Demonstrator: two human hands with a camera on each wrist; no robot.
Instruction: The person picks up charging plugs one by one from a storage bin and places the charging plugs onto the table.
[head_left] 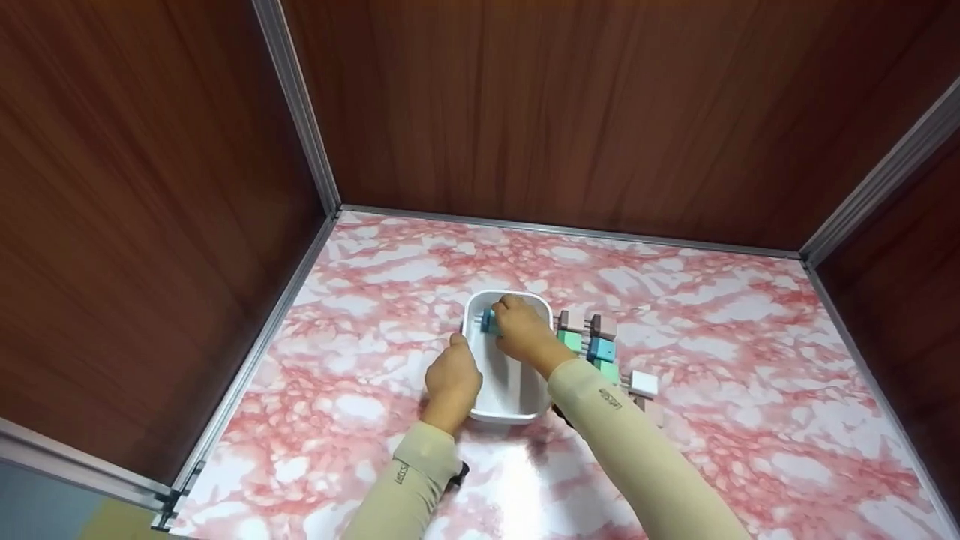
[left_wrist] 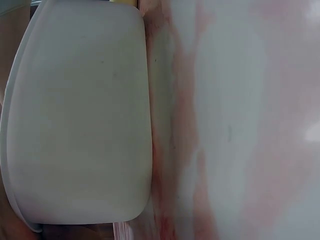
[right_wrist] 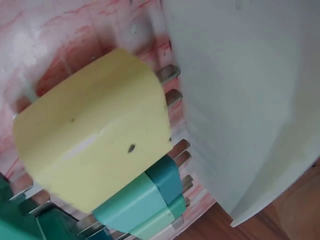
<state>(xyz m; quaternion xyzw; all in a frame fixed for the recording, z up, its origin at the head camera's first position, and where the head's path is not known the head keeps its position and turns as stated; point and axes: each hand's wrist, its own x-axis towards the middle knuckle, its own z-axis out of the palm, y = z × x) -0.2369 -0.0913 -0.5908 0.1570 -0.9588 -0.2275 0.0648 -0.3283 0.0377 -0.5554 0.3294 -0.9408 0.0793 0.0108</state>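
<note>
A white rectangular container [head_left: 508, 416] with rounded corners stands on the marbled tabletop. My left hand [head_left: 454, 373] grips its left side, with the thumb up near the rim. Inside the far end, my right hand [head_left: 521, 328] pinches a blue-green plug adapter [head_left: 489, 321] whose prongs point left; its fingers partly hide the adapter. In the left wrist view the container's outer wall [left_wrist: 82, 115] fills the left half. Close to the right wrist camera, a yellow plug adapter [right_wrist: 95, 130] lies beside the container's wall [right_wrist: 245, 100], its prongs toward that wall.
Right of the container lie several plug adapters with prongs facing left, among them a green one [head_left: 569, 341], a blue one [head_left: 602, 349] and a white one [head_left: 643, 382]. Brown wood panels [head_left: 562, 112] with metal frame strips enclose the table [head_left: 720, 450] at back and sides.
</note>
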